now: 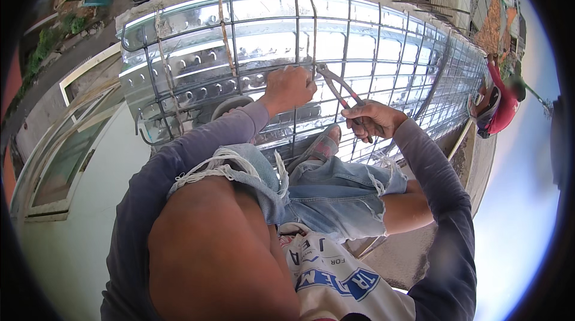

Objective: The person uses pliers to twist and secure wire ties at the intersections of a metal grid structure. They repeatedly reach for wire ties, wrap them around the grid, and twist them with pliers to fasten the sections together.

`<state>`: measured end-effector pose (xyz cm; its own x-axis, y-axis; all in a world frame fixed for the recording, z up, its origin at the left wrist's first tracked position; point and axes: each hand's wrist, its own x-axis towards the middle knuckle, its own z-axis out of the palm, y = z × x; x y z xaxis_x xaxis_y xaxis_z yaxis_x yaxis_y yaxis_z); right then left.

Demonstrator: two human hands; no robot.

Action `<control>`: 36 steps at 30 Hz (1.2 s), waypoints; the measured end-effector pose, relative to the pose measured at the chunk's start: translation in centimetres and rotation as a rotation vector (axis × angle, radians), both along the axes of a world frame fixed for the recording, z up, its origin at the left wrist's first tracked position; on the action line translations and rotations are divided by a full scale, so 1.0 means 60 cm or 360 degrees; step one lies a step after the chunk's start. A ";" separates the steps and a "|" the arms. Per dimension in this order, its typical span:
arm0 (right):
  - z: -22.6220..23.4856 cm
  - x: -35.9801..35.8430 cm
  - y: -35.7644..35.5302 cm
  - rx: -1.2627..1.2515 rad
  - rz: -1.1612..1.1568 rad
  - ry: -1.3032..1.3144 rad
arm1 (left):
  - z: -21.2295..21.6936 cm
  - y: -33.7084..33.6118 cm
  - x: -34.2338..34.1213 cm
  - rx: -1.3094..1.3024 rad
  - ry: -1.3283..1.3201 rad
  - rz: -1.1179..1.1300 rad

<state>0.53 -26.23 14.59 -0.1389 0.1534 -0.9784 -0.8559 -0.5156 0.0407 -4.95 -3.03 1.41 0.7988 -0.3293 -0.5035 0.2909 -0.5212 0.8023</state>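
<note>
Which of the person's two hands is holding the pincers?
The right hand: it grips the pincers by their handles. The left hand is curled at the metal grid, beside the pincers' tip, with no tool visible in it.

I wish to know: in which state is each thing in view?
Metal sheet: shiny
Steel mesh: above the metal sheet
Pincers: handles apart, jaws at the mesh
Right hand: closed on the pincers
Left hand: curled, at the mesh
Denim shorts: frayed at the hems
Sandal: on a foot
</note>
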 end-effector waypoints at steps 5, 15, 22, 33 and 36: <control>0.011 -0.016 0.003 -0.0332 0.1237 -0.1301 | -0.007 -0.002 -0.007 -0.0077 -0.0064 0.0022; -0.025 -0.003 0.001 -0.0474 0.1251 -0.0718 | -0.014 -0.003 -0.005 -0.0046 -0.0093 0.0040; -0.004 -0.015 0.012 -0.0334 0.0933 -0.0856 | -0.017 -0.001 0.000 -0.0103 -0.0129 0.0048; -0.016 0.043 -0.028 -0.0275 0.1817 -0.1422 | -0.014 -0.001 -0.005 -0.0090 -0.0077 0.0012; -0.029 0.022 -0.035 -0.0196 0.0223 -0.0273 | -0.011 0.002 0.007 -0.0105 -0.0027 0.0012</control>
